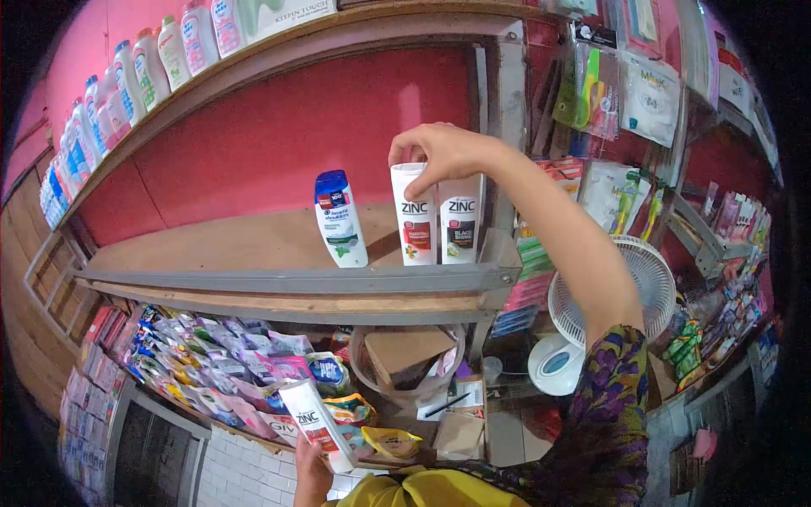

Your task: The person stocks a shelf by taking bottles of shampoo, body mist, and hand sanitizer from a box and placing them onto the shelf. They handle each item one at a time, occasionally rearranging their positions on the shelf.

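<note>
My right hand (443, 154) reaches up to the wooden shelf (220, 237), fingers and thumb closed around the top of a white and red Zinc shampoo bottle (416, 221). That bottle stands upright at the shelf's front edge. Close beside it on the right is a white and black Zinc shampoo bottle (460, 224). To the left, apart from these two, stands a blue-capped Head & Shoulders bottle (342, 221). Low in the view my left hand (312, 475) grips the lower part of another white and red Zinc shampoo bottle (319, 427), held tilted.
Lotion and powder bottles (169, 52) line the upper shelf. Colourful pouches (228, 363) fill the rack below, next to a basket (363, 363) holding a cardboard box (407, 351). A white fan (659, 279) stands behind my right arm. Hanging packets (650, 97) crowd the right wall.
</note>
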The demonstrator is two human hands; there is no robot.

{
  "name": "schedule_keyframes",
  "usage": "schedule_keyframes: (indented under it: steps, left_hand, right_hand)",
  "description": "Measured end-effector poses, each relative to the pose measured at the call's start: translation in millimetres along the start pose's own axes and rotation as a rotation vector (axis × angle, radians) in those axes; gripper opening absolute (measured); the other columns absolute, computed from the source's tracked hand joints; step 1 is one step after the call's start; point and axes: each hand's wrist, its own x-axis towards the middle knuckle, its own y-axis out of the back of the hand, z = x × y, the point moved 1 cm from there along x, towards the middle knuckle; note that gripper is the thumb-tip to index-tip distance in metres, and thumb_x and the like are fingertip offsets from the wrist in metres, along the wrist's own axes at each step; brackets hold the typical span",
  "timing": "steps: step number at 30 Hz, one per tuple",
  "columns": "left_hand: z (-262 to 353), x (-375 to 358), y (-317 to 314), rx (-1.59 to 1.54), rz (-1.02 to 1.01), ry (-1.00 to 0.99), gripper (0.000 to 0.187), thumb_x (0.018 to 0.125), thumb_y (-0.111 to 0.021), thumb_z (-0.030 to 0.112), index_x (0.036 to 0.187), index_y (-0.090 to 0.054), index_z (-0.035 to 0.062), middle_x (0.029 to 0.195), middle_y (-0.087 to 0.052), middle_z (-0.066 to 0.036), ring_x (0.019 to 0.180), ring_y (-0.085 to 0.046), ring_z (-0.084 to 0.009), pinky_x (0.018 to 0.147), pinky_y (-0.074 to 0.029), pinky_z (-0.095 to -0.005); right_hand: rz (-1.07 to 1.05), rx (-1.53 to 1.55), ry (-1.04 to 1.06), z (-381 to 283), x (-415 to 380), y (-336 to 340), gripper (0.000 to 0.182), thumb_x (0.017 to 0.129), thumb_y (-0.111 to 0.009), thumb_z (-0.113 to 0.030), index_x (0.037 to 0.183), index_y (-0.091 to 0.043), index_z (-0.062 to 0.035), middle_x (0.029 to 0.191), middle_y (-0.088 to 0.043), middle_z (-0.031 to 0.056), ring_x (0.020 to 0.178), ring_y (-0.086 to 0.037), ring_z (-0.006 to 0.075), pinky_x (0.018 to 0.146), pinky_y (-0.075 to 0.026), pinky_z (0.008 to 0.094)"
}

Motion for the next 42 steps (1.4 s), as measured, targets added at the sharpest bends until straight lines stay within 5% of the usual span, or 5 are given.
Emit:
schedule_keyframes:
  steps: [24,29,34,38,42]
  left_hand:
    - [-2.7,-1.5,5.2,-0.036,-0.022,-0.014,0.060,0.083,-0.061,0.022,0.132,-0.032,0.0023,0.118,-0.054,-0.016,0.100,-0.061,-0.0337,0.084,-0.052,-0.0478]
    - [6.7,7.9,-13.2,0.063,-0.012,-0.019,0.062,0.080,-0.068,0.034,0.128,-0.038,0.0063,0.111,-0.056,-0.012,0.097,-0.062,-0.0302,0.081,-0.053,-0.0451]
    - [21.5,32.0,-24.5,0.102,-0.106,-0.109,0.059,0.083,-0.061,0.020,0.132,-0.034,0.0033,0.116,-0.056,-0.014,0.100,-0.061,-0.0289,0.088,-0.049,-0.0422]
    - [60.6,43.9,-73.7,0.137,-0.204,-0.091,0.060,0.080,-0.064,0.028,0.129,-0.038,0.0037,0.112,-0.057,-0.013,0.098,-0.062,-0.0272,0.085,-0.051,-0.0413]
    - [86.8,80.0,-112.1,0.302,-0.340,-0.234,0.054,0.087,-0.057,0.022,0.132,-0.035,0.0021,0.115,-0.056,-0.014,0.102,-0.060,-0.0276,0.088,-0.050,-0.0410]
  right_hand:
    - [-0.047,0.118,0.017,1.0,-1.8,-1.1,0.053,0.062,-0.083,-0.017,0.109,-0.061,-0.0051,0.096,-0.067,0.0108,0.089,-0.064,0.0196,0.077,-0.051,0.0323]
    - [-0.038,0.086,0.066,0.8,-2.8,-1.5,0.059,0.063,-0.083,-0.023,0.115,-0.059,-0.0056,0.101,-0.066,0.0126,0.093,-0.063,0.0222,0.080,-0.050,0.0343]
    - [0.175,-0.038,0.107,-1.3,-5.1,-0.2,0.065,0.065,-0.079,-0.040,0.119,-0.059,-0.0100,0.112,-0.062,0.0161,0.104,-0.060,0.0277,0.085,-0.048,0.0371]
    - [0.362,0.151,0.305,-26.8,-11.5,6.6,0.062,0.069,-0.076,-0.042,0.119,-0.059,-0.0107,0.115,-0.061,0.0158,0.104,-0.060,0.0267,0.087,-0.048,0.0371]
    - [0.032,0.474,0.457,-84.9,-30.2,-9.5,0.062,0.071,-0.075,-0.041,0.121,-0.058,-0.0080,0.106,-0.065,0.0143,0.095,-0.062,0.0229,0.082,-0.049,0.0347]
